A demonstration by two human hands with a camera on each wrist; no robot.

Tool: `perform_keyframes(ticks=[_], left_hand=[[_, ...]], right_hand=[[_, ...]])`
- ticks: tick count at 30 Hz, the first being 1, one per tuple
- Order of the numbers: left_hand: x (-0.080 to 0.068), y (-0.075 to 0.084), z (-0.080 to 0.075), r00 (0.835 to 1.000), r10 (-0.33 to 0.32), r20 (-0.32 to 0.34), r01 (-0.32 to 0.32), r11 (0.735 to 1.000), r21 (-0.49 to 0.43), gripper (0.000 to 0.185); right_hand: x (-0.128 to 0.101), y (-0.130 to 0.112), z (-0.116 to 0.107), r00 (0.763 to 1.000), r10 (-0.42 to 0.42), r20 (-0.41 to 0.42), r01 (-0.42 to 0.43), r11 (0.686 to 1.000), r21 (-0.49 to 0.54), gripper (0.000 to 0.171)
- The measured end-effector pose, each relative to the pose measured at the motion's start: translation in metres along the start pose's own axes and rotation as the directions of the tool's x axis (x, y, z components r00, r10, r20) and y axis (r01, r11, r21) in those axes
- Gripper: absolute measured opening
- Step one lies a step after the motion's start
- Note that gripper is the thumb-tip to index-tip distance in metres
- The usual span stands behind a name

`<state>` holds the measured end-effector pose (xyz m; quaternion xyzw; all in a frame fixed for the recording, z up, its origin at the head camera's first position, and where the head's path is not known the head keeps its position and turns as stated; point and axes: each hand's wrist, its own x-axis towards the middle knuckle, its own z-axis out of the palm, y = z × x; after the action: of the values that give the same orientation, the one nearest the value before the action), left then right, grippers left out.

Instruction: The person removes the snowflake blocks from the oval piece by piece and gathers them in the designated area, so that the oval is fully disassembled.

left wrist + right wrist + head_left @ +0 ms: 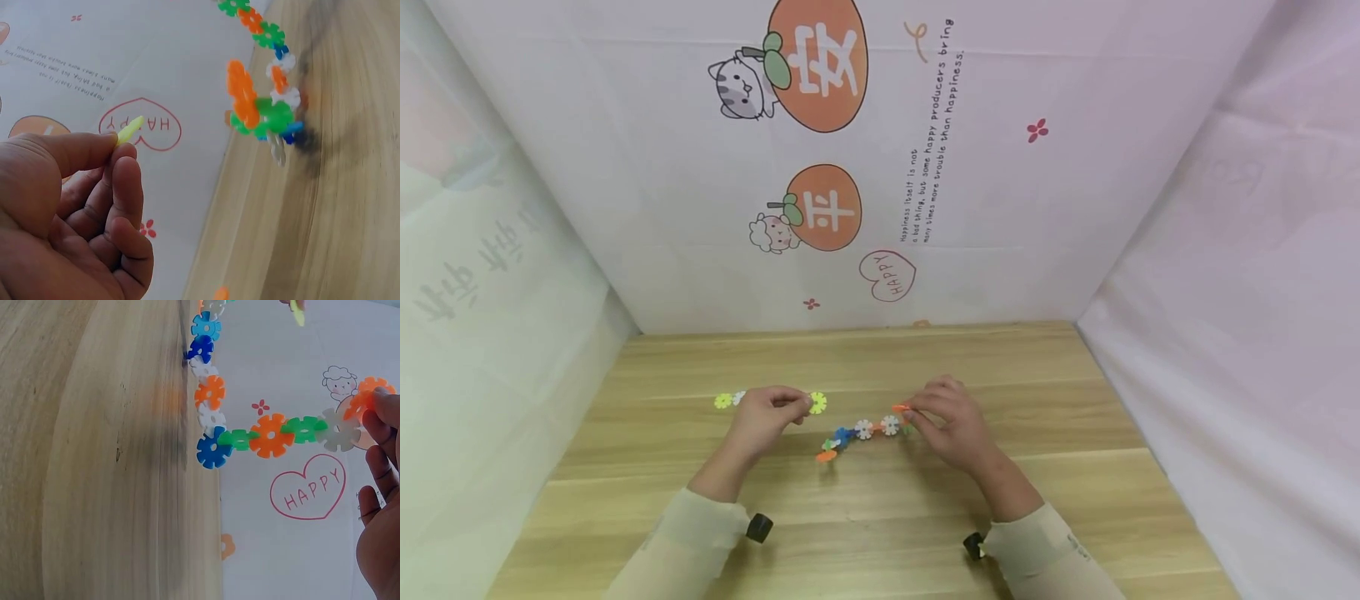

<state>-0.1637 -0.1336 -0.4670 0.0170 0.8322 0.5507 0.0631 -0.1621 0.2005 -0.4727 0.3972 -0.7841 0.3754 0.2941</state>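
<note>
My left hand (763, 417) pinches a yellow notched plastic disc (817, 402) between thumb and forefinger; in the left wrist view this disc (129, 131) shows edge-on. At the right, my right hand (951, 425) pinches an orange notched disc (901, 408) at the end of a chain of interlocked discs. The right wrist view shows the chain running from a clear disc (339, 429) through green and orange discs to a blue disc (214, 447), then bending along white, orange and blue ones. Its other end carries an orange disc (826, 456) near the table, apart from the yellow disc.
Beyond my left hand, another yellow disc (722, 401) and a white disc (739, 397) lie on the wooden table (865, 517). A printed white cloth (985, 208) stands at the back, with white cloth along both sides. Each wrist carries a black camera (760, 527).
</note>
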Motion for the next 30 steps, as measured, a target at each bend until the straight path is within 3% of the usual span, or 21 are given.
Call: perform_keyframes(ticks=[8, 20, 30], left_hand=[[0.002, -0.013, -0.014, 0.997, -0.046, -0.06, 0.05, 0.996, 0.068, 0.028], [0.01, -0.041, -0.026, 0.994, -0.042, -0.105, 0.058, 0.986, 0.155, 0.026], [0.017, -0.056, -0.03, 0.991, 0.004, -0.133, 0.037, 0.952, 0.305, 0.021]], right_hand=[[0.0, 0.0, 0.001, 1.0, 0.001, -0.004, -0.001, 1.0, -0.013, 0.017], [-0.001, 0.0, 0.0, 1.0, 0.004, 0.011, -0.004, 1.0, 0.005, 0.014], [0.001, 0.0, -0.001, 1.0, 0.018, 0.022, -0.018, 1.0, -0.007, 0.014]])
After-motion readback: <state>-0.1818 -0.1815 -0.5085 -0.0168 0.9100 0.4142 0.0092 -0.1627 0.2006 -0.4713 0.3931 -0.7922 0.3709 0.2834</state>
